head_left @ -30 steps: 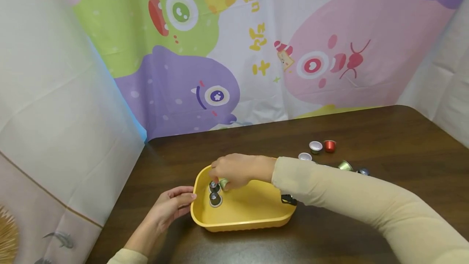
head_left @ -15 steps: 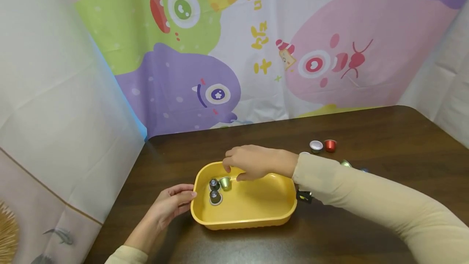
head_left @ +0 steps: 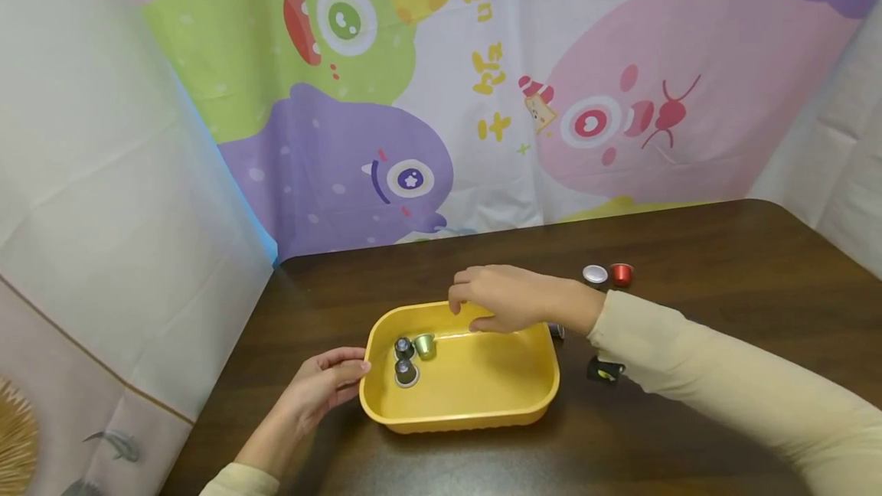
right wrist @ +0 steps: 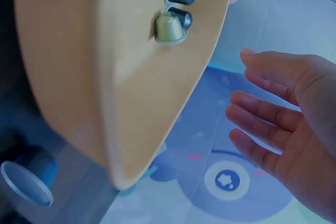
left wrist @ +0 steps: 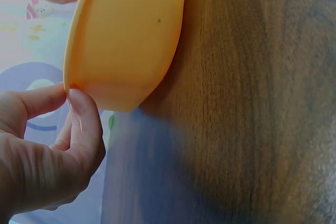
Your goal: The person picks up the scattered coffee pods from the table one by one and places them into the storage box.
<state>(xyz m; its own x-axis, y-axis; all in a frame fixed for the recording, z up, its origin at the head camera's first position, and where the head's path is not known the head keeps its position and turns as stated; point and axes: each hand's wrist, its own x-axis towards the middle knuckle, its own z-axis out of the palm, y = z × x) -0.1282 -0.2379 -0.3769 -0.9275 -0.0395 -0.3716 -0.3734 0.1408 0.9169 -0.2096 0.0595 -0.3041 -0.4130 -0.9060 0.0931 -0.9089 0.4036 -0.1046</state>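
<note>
A yellow plastic bin [head_left: 468, 421] sits on the dark wooden table. My left hand [head_left: 322, 387] pinches its left rim between thumb and fingers, as the left wrist view shows close up. Inside the bin, at its left end, two dark coffee capsules [head_left: 405, 372] stand beside a light green coffee capsule [head_left: 424, 346]. Over the bin's far rim hangs my right hand [head_left: 506, 297], its fingers loosely bent with nothing between them. The right wrist view shows that palm [right wrist: 310, 135] bare.
A silver-lidded capsule [head_left: 595, 274] and a red capsule [head_left: 622, 275] lie at the back right. Just right of the bin a dark capsule [head_left: 556, 331] is partly hidden by my right arm. A printed cloth [head_left: 331, 174] hangs behind the table.
My right hand has let go of the green capsule in the bin and moved right, toward the far rim. The left hand stays at the bin's left rim.
</note>
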